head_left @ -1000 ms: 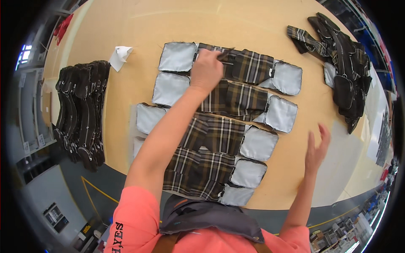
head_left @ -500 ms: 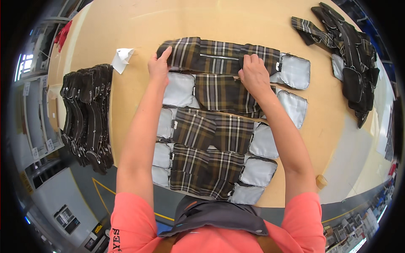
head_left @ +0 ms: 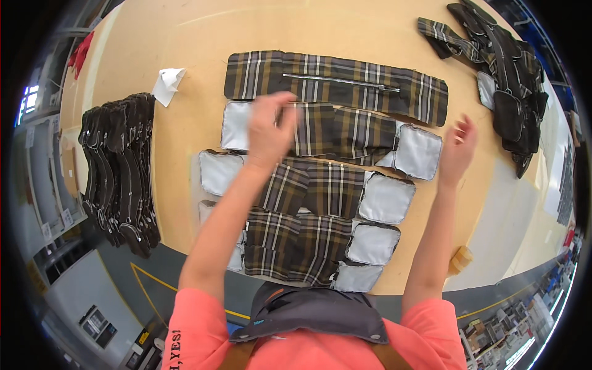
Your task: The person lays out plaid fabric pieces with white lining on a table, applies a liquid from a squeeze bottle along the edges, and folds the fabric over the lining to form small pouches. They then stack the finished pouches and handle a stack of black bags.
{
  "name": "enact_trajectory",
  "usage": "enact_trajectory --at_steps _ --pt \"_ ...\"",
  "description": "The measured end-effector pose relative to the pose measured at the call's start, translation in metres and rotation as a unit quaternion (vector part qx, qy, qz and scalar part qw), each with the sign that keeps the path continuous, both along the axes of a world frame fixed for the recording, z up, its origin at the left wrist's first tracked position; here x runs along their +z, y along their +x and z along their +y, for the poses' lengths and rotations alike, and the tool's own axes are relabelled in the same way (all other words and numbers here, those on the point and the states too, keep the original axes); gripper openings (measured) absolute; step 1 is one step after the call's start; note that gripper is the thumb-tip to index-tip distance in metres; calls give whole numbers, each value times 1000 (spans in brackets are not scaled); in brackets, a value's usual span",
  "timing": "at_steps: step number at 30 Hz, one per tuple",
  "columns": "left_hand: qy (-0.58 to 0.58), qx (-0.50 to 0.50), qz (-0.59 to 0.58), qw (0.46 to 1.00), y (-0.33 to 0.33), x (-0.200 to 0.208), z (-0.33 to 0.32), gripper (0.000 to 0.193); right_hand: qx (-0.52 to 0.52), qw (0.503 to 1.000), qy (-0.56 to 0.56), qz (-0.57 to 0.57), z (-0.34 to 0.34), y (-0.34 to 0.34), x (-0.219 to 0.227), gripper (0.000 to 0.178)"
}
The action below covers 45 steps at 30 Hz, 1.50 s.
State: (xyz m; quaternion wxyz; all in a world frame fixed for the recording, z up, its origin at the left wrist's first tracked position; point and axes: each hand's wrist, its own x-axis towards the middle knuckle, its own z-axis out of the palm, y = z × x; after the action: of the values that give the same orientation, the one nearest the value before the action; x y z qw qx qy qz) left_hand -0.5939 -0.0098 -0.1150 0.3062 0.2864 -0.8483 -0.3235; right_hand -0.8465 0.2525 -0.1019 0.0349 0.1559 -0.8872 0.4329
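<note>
A long plaid fabric piece with a metal zipper along its middle lies flat at the far end of a row. Nearer to me lie several folded plaid pieces with pale grey rounded end panels. My left hand hovers over the left part of the second piece, partly blurred, thumb and fingers apart with nothing visible between them. To the right of the row, my right hand is raised over the table, its fingers loosely bent, apart and holding nothing.
On the left edge hangs a stack of dark zippered pieces. A white scrap lies beside it. Dark pouches and plaid parts are heaped at the far right. A yellowish roll rests near the table's front right edge.
The far plaid piece has been let go and its right end now lies spread flat, showing plaid and more zipper. My left hand has come right and nearer; my right hand has swung right.
</note>
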Motion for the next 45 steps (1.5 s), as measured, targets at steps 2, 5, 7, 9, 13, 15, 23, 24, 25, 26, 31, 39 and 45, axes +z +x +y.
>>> enact_trajectory --at_steps 2,5,7,9,13,15,23,24,25,26,31,39,45 --pt "26 -86 -98 991 -5 1 42 34 158 986 14 -46 -39 52 6 41" --pt "-85 -100 -186 974 -10 -13 71 37 323 936 107 86 -78 109 -7 39" --pt "-105 -97 -185 972 -11 -25 73 33 356 916 177 56 -84 118 -24 34" --pt "-118 -98 -182 971 -11 -32 71 32 374 904 203 52 -87 122 -35 29" --pt "-111 -111 -169 973 -8 -38 67 29 374 913 138 83 -86 121 -46 20" --pt "-83 -115 -152 978 -4 -37 64 26 360 926 86 81 -80 114 -46 16" --pt "514 176 321 776 83 -17 -38 22 2 657 -555 -511 38 40 -28 34" --pt "556 186 333 739 92 -14 -46 23 -12 647 -559 -519 42 41 -26 34" --pt "596 196 343 699 97 -10 -51 26 -27 636 -563 -527 44 41 -24 34" --pt "634 205 352 657 100 -7 -54 29 -42 625 -566 -536 44 41 -22 34" --pt "403 217 97 884 88 -12 -64 36 -30 887 -269 -374 36 26 -24 29" --pt "86 227 -87 966 101 -40 -76 28 5 996 4 -84 74 16 -51 22" --pt "9 37 -108 993 85 17 37 29 185 977 5 -107 13 119 13 29"
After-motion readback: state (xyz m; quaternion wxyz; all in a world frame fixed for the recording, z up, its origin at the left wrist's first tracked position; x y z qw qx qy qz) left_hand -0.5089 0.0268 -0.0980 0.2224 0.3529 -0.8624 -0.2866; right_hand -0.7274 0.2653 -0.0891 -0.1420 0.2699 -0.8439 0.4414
